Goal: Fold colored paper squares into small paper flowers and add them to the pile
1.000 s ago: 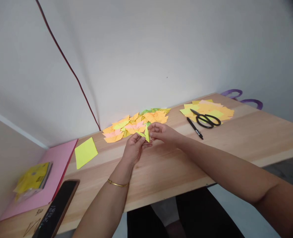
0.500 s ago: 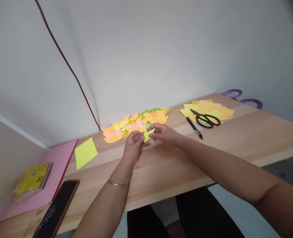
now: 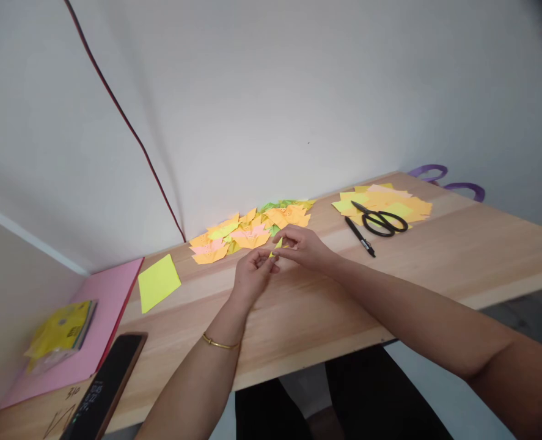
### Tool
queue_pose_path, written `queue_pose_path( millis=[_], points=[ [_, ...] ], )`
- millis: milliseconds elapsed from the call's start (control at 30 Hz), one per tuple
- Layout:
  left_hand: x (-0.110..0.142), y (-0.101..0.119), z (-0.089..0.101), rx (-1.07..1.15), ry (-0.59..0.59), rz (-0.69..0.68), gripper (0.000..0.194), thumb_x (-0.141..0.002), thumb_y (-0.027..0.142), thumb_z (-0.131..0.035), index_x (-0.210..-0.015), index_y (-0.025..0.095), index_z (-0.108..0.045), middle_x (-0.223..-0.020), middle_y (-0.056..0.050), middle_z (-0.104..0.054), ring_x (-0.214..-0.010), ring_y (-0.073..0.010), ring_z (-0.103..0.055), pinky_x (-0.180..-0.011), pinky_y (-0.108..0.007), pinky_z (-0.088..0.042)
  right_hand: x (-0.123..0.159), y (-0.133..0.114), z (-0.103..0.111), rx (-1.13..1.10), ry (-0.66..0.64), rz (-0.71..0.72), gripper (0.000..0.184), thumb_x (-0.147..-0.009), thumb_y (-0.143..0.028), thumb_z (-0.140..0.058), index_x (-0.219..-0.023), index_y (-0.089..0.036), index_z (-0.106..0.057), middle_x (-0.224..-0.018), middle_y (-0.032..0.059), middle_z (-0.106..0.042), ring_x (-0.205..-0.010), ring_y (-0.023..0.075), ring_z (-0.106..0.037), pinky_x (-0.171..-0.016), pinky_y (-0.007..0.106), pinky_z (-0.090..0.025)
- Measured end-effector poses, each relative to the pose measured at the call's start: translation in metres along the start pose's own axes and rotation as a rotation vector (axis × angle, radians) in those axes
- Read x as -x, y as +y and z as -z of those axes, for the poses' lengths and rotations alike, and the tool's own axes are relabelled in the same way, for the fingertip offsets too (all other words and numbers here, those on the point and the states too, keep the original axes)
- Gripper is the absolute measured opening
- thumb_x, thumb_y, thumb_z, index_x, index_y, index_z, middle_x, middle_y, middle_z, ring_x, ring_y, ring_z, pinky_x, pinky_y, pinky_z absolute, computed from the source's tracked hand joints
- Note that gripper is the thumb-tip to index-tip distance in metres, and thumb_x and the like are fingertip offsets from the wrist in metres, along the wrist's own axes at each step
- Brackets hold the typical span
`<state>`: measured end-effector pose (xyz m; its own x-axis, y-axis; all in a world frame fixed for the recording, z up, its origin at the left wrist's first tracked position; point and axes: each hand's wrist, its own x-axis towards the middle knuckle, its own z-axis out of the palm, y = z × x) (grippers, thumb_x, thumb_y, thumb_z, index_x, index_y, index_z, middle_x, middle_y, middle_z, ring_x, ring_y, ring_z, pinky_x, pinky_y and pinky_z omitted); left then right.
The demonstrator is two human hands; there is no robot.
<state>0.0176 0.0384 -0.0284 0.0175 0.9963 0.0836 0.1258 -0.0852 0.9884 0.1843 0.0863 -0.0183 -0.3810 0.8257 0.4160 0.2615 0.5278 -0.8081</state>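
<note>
Between my two hands is a small piece of folded yellow paper (image 3: 277,247), pinched above the wooden table and mostly covered by fingers. My left hand (image 3: 253,272) grips its lower left end, thumb on top. My right hand (image 3: 302,247) pinches the upper right side with thumb and fingers. Just beyond my hands lies a heap of folded paper pieces (image 3: 250,235) in orange, yellow, pink and green, several with small faces drawn on them. A stack of yellow square paper (image 3: 159,283) rests to the left of my left hand.
Black-handled scissors (image 3: 381,221) lie on loose orange and yellow papers (image 3: 415,208) at the right, beside a black pen (image 3: 360,236). At left are a dark phone-like device (image 3: 106,385), a pink folder (image 3: 108,293) and a yellow plastic packet (image 3: 62,330). The wall borders the table's back.
The yellow paper shows less of its face and now appears as a narrow sliver. My left hand has shifted slightly right, closer to my right hand.
</note>
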Motion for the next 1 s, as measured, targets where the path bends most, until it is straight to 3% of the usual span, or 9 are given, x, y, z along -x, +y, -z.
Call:
queue_pose_path(
  millis=[133, 267, 533, 733, 1000],
  points=[
    [-0.0011, -0.0025, 0.0004, 0.109, -0.060, 0.075, 0.023, -0.068, 0.033, -0.069, -0.080, 0.013, -0.065, -0.070, -0.005, -0.068, -0.058, -0.0124, -0.061, -0.063, -0.026, -0.047, -0.0030, 0.0041, 0.0038, -0.052, -0.067, -0.019, 0.024, -0.076, -0.042, -0.059, -0.075, -0.018, -0.061, -0.080, 0.0030, -0.058, -0.076, 0.0148, -0.053, -0.070, 0.026, -0.040],
    [-0.0020, -0.0050, 0.0008, 0.242, -0.088, 0.122, 0.024, -0.066, 0.031, -0.071, -0.080, 0.013, -0.064, -0.066, -0.005, -0.068, -0.057, -0.0132, -0.061, -0.066, -0.029, -0.049, -0.0021, 0.0057, 0.0042, -0.160, -0.193, -0.086, 0.028, -0.080, -0.044, -0.052, -0.073, -0.017, -0.056, -0.073, 0.0007, -0.056, -0.069, 0.0128, -0.049, -0.063, 0.025, -0.038],
    [-0.0021, -0.0065, -0.0007, 0.287, -0.047, 0.149, 0.024, -0.065, 0.031, -0.073, -0.075, 0.012, -0.062, -0.066, -0.005, -0.067, -0.054, -0.0117, -0.060, -0.062, -0.027, -0.048, 0.0004, 0.0021, 0.0049, -0.063, -0.286, -0.037, 0.024, -0.078, -0.038, -0.054, -0.068, -0.017, -0.054, -0.064, -0.0023, -0.049, -0.060, 0.0097, -0.041, -0.055, 0.022, -0.031],
    [-0.0006, -0.0055, -0.0019, 0.173, -0.055, 0.168, 0.026, -0.067, 0.036, -0.071, -0.074, 0.013, -0.062, -0.068, -0.004, -0.066, -0.052, -0.0098, -0.058, -0.056, -0.023, -0.046, -0.0011, 0.0042, 0.0043, 0.038, -0.218, -0.010, 0.019, -0.075, -0.030, -0.055, -0.063, -0.017, -0.050, -0.060, -0.0035, -0.044, -0.059, 0.0096, -0.040, -0.055, 0.022, -0.030],
    [-0.0016, -0.0082, 0.0001, 0.161, -0.108, 0.104, 0.024, -0.067, 0.036, -0.069, -0.069, 0.014, -0.059, -0.057, 0.000, -0.060, -0.046, -0.0076, -0.050, -0.050, -0.022, -0.040, 0.0013, 0.0064, 0.0044, -0.028, -0.282, -0.042, 0.019, -0.077, -0.035, -0.055, -0.073, -0.016, -0.057, -0.066, -0.0010, -0.054, -0.063, 0.0118, -0.046, -0.056, 0.023, -0.034]
  ],
)
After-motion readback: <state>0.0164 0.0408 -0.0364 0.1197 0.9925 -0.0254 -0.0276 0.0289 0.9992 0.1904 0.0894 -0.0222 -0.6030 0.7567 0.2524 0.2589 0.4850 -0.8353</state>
